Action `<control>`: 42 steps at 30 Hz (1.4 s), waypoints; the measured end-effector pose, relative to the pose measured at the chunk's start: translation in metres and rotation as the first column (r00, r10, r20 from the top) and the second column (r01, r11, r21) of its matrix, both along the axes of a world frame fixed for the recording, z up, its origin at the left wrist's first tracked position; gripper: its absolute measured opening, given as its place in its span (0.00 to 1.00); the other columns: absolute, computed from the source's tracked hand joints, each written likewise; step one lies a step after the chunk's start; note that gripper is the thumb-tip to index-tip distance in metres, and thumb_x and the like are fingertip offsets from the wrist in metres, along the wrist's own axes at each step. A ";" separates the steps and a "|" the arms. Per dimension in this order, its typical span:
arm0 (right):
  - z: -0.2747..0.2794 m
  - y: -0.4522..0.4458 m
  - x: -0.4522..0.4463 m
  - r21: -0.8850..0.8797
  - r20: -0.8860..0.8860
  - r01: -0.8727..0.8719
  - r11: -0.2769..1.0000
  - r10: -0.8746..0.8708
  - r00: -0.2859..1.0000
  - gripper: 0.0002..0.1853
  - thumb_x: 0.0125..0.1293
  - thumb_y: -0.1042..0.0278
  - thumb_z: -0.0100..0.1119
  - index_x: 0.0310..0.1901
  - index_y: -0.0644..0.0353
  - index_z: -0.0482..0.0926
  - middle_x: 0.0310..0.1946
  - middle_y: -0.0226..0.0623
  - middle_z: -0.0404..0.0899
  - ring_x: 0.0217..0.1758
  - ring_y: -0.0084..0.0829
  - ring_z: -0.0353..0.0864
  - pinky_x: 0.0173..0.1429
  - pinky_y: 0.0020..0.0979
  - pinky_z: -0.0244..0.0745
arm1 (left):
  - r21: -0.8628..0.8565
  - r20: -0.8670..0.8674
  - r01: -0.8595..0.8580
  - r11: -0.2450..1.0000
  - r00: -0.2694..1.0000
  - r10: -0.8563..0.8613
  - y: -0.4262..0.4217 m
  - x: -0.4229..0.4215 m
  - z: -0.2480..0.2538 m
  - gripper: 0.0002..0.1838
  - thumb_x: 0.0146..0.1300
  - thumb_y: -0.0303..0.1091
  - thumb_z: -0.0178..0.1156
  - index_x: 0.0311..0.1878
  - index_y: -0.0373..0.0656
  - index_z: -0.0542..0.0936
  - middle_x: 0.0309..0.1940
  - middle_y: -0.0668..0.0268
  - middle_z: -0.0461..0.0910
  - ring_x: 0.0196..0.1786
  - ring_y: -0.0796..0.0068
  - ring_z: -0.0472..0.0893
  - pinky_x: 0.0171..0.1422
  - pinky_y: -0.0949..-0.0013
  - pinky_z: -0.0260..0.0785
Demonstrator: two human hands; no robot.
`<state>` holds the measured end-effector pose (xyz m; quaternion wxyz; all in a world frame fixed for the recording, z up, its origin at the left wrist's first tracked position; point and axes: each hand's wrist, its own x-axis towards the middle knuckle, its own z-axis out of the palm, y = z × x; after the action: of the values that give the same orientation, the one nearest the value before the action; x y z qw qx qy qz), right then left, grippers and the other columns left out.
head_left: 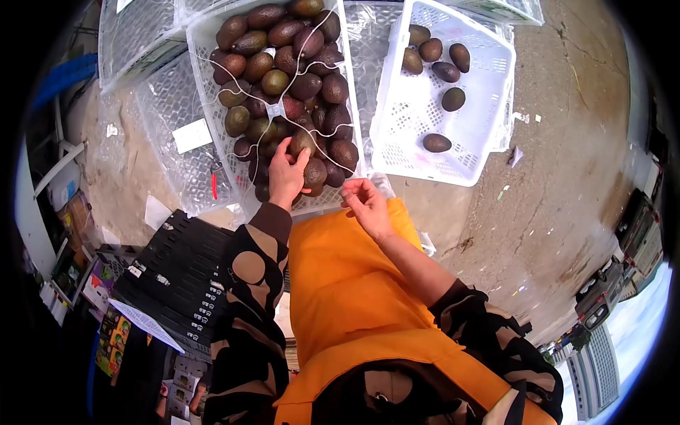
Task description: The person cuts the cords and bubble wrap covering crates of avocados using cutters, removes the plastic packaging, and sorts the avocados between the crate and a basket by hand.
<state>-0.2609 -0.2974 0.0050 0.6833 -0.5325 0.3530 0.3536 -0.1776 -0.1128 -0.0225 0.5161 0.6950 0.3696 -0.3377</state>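
My left hand (286, 174) reaches into the near end of a white plastic crate (204, 92) heaped with dark avocados. Its thumb and fingers close round the side of an avocado (316, 172); another avocado (301, 142) lies just beyond the fingertips. Over the heap stretches a white elastic cord web with a small square centre piece (275, 110). At the crate's near right corner, my right hand (366, 206) is raised with fingers curled towards the thumb. Whether anything thin is pinched there is too small to tell.
To the right stands a second white crate (474, 145) with several loose avocados in it. Clear textured plastic (177, 106) lies around the crates. Black folded crates (177, 273) are stacked at my left. A red pen-like item (214, 186) lies beside the full crate.
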 end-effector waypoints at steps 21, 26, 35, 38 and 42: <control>-0.038 -0.073 0.109 -0.758 0.645 0.317 0.570 0.579 0.498 0.17 0.60 0.85 0.56 0.50 0.60 0.79 0.44 0.39 0.78 0.41 0.35 0.78 0.50 0.33 0.75 | 0.701 0.153 0.468 0.538 0.639 -0.754 0.064 -0.060 0.003 0.30 0.65 0.25 0.61 0.70 0.41 0.67 0.73 0.55 0.64 0.63 0.50 0.75 0.63 0.56 0.72; -0.018 0.062 0.044 -0.736 0.575 -0.230 0.636 0.768 0.282 0.22 0.56 0.67 0.70 0.54 0.54 0.79 0.44 0.36 0.83 0.51 0.39 0.79 0.57 0.39 0.72 | 0.611 0.238 0.515 0.601 0.605 -0.760 0.099 -0.051 -0.012 0.27 0.64 0.28 0.66 0.67 0.47 0.73 0.65 0.59 0.75 0.42 0.58 0.83 0.48 0.62 0.77; -0.039 0.035 0.020 0.053 0.202 -0.358 0.932 0.341 0.918 0.23 0.65 0.56 0.67 0.58 0.55 0.78 0.43 0.30 0.83 0.51 0.36 0.80 0.50 0.40 0.76 | -0.307 0.250 -0.057 0.950 0.958 0.138 0.081 -0.037 0.046 0.22 0.76 0.38 0.55 0.69 0.44 0.73 0.27 0.69 0.79 0.28 0.84 0.75 0.34 0.77 0.70; 0.004 -0.011 0.005 0.450 -0.051 0.265 0.853 -0.272 0.961 0.26 0.66 0.54 0.61 0.62 0.58 0.73 0.53 0.38 0.78 0.58 0.40 0.78 0.58 0.50 0.78 | -0.457 0.279 -0.042 0.889 0.942 0.188 0.020 -0.045 0.070 0.21 0.78 0.40 0.52 0.69 0.41 0.73 0.37 0.66 0.82 0.30 0.84 0.77 0.34 0.79 0.71; 0.043 -0.083 0.043 0.568 -0.092 0.539 0.622 -0.603 0.792 0.39 0.66 0.48 0.58 0.76 0.51 0.61 0.77 0.54 0.55 0.76 0.52 0.63 0.69 0.64 0.69 | -0.192 0.681 0.349 0.917 0.720 -0.131 -0.106 -0.040 0.085 0.31 0.69 0.28 0.60 0.75 0.45 0.64 0.73 0.53 0.64 0.69 0.50 0.72 0.70 0.60 0.69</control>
<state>-0.2183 -0.3808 0.0481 0.9037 -0.1825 0.3445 0.1771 -0.2179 -0.2191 0.0621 0.6648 0.7222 0.0136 -0.1906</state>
